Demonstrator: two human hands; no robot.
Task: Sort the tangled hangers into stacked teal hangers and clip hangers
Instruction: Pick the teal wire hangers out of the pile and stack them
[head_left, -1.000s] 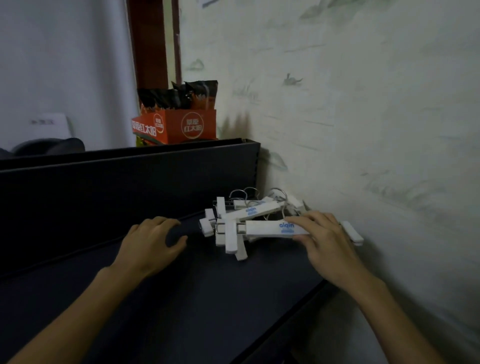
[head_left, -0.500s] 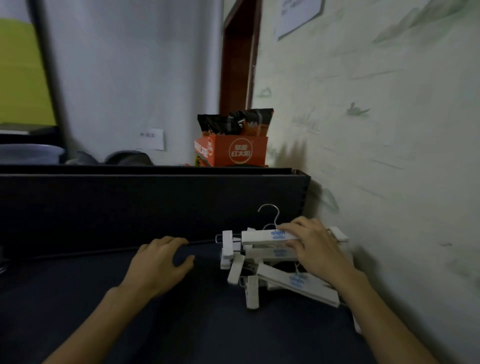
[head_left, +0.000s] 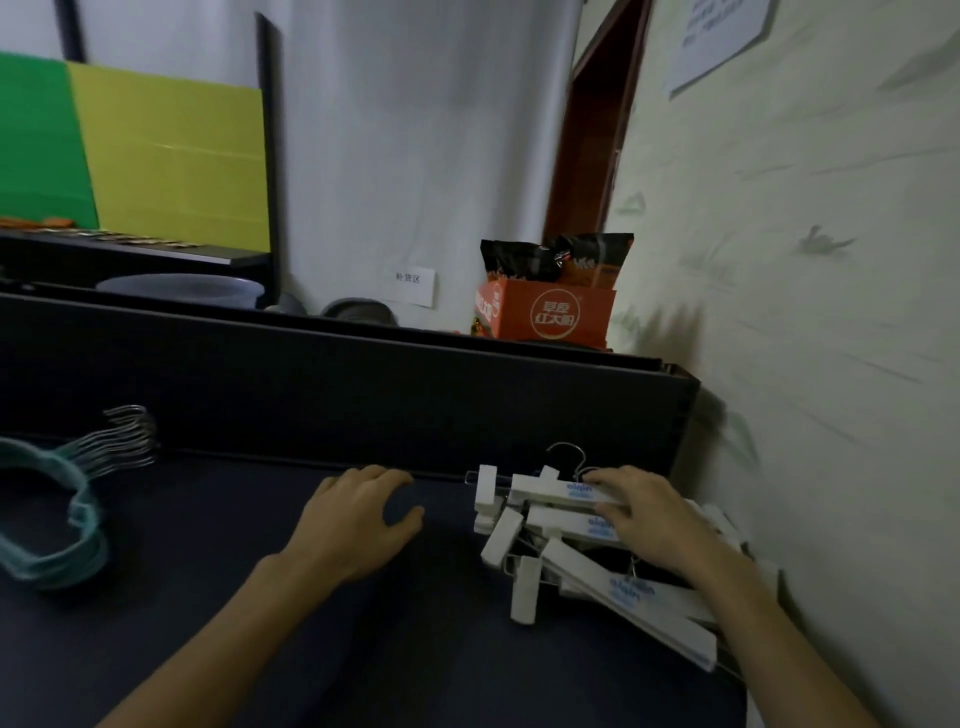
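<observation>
Hands lie on a dark desk, both forearms reaching in from the near edge. The left hand sits palm down near the middle of the far edge, fingers loosely bent with their tips on the surface, thumb out to the right, its grip holding nothing. The right hand rests on top of the clip hangers, fingers spread almost straight across the upper white bars, pressing rather than clasping; the thumb is hidden beneath the palm. These white hangers lie in a loose, crossed pile at the desk's far right corner, against the wall, with one wire hook standing up at the back. The teal hangers lie stacked at the left edge, well apart from both hands, their metal hooks fanned toward the back panel. Beyond that panel stands an orange box.
</observation>
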